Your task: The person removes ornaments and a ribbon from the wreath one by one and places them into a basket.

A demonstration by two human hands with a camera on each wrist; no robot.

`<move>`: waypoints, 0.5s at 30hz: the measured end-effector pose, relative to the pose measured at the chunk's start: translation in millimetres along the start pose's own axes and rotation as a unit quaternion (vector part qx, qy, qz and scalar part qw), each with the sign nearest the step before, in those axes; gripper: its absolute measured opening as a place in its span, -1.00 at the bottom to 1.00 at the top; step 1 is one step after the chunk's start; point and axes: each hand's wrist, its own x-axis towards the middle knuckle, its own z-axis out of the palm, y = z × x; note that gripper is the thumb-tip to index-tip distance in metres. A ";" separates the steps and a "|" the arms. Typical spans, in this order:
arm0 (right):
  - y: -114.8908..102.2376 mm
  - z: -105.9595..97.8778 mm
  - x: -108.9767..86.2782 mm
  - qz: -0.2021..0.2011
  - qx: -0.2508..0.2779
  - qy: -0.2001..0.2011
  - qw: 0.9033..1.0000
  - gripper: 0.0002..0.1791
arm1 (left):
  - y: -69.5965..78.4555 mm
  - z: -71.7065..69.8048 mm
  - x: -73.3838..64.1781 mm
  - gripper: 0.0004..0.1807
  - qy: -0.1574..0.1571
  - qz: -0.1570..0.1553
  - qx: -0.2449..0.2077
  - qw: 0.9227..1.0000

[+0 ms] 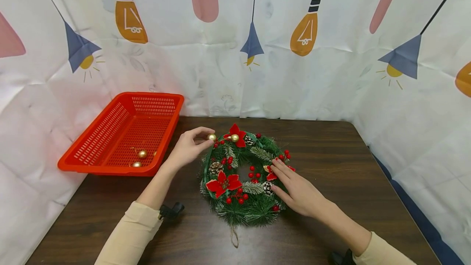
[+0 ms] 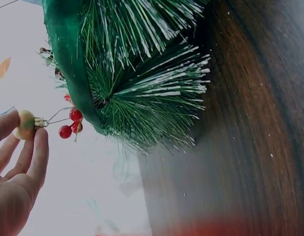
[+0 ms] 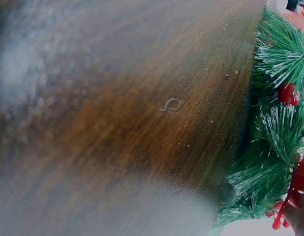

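Pinched between thumb and fingers of my left hand [image 1: 189,145] is one gold bauble [image 2: 25,127], held at the ball and close to its cap; my right hand [image 1: 301,189] grasps nothing that I can see and rests, fingers extended, on the right side of the wreath [image 1: 235,215]. The wreath lies flat on the table [image 1: 320,146], a twine loop [image 1: 234,237] at its near edge. From the cap a thin wire [image 2: 59,120] runs toward red berries [image 2: 65,131] beside a green ribbon [image 2: 75,73]; whether it is hooked onto anything I cannot tell. Principal risk, in my judgement: the ball is smooth and round, so a loosened pinch could let it slip and roll off. Second risk: a pull on the ball rather than the wire could draw the cap out or bend the wire open. Third: the wire could snag the berries or ribbon and drag them out of place. Should my right hand bear too lightly, the wreath could slide or turn under a tug; too heavily, it could flatten the red flower [image 1: 271,174] beneath my fingers. A second gold bauble [image 1: 234,138], just beside, could be knocked by my left fingers.
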 end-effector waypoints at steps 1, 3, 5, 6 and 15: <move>-0.1 -0.1 0.0 0.000 0.000 0.000 1.000 -0.26 | -0.6 -0.9 -0.3 -0.69 0.001 0.001 0.002 1.000; -0.3 -0.4 0.0 0.001 0.002 0.000 1.000 -0.25 | -1.7 -2.3 -1.2 -0.69 0.004 0.000 0.005 1.000; -0.5 -0.5 0.1 0.000 0.003 -0.001 1.000 -0.25 | -2.7 -3.4 -2.6 -0.70 0.007 -0.003 0.008 1.000; -0.4 -0.7 0.0 0.001 0.003 -0.001 1.000 -0.25 | -3.3 -4.0 -3.3 -0.70 0.007 -0.005 0.010 1.000; 1.4 0.1 -0.4 0.001 0.001 0.002 1.000 -0.26 | -8.8 -5.3 -7.8 -0.66 -0.003 -0.013 0.007 1.000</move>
